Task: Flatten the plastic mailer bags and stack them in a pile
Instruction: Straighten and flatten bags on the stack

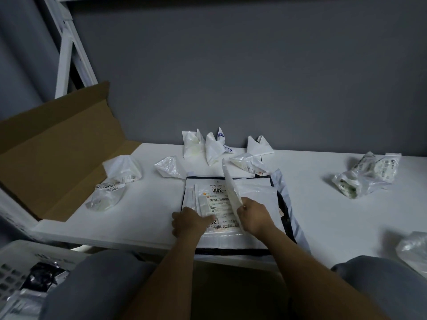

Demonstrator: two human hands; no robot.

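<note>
My left hand [191, 221] presses flat-fingered on the pile [256, 192] at the table's [323, 215] near edge to pin it, while my right hand [254, 215] pinches the mailer [230, 188] (one edge upturned) to lay it flat.

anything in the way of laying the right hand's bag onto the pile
Only the left hand, resting on the pile at its near left. Nothing else visible separates the pile from the bag in the right hand.
</note>
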